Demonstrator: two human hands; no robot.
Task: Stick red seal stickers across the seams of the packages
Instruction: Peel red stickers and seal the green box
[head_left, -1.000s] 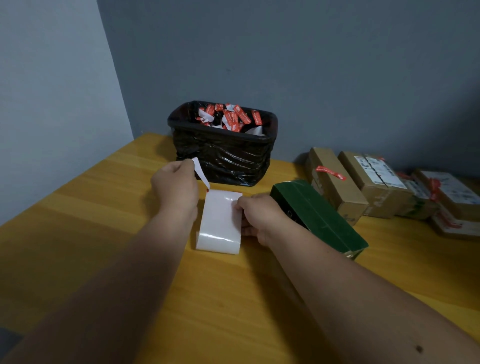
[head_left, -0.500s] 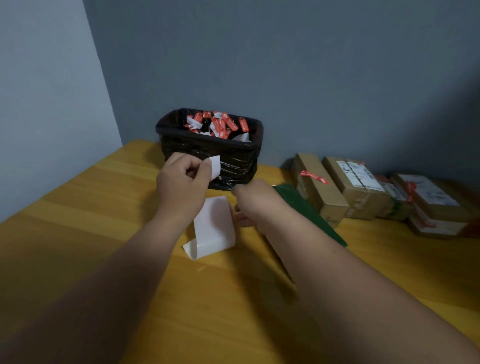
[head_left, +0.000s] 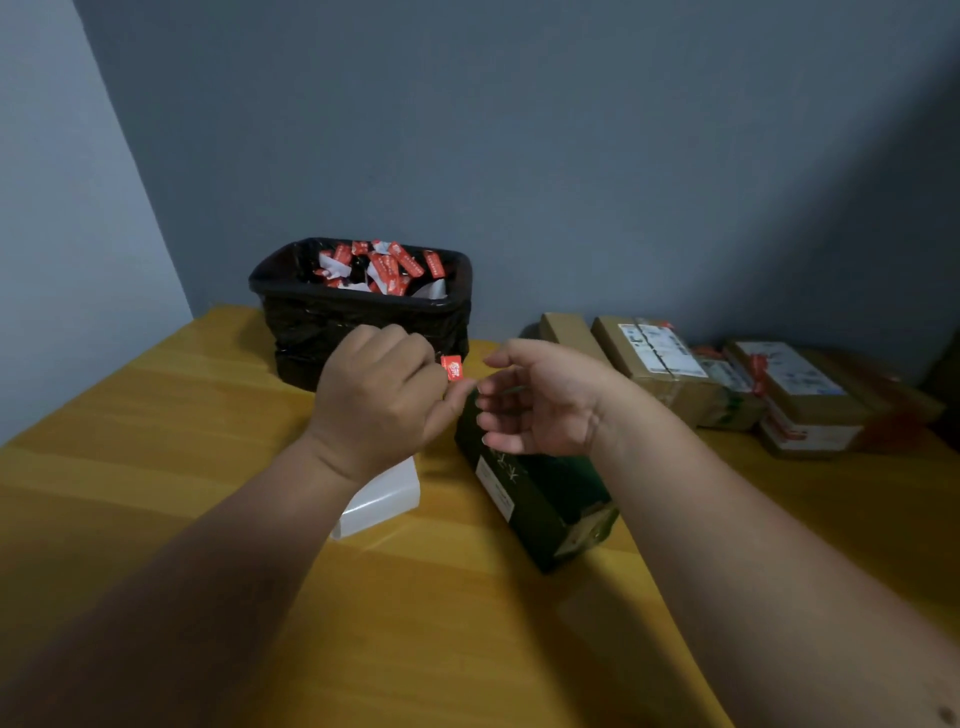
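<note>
My left hand (head_left: 382, 400) is raised above the table and pinches a small red seal sticker (head_left: 453, 367) between thumb and fingers. My right hand (head_left: 540, 400) hovers just to its right with loosely spread fingers, holding nothing, above the far end of a dark green package (head_left: 540, 499) that lies on the wooden table (head_left: 208, 415). The white sticker backing sheet (head_left: 387, 501) lies on the table under my left wrist, partly hidden.
A black-lined bin (head_left: 363, 322) holding several red and white sticker scraps stands at the back. Several brown cardboard packages (head_left: 670, 364), some with red seals, sit in a row along the wall at the right.
My left hand lifted off the white sheet with a red sticker. My right hand let go of the sheet and rose, fingers spread, over the green package.
</note>
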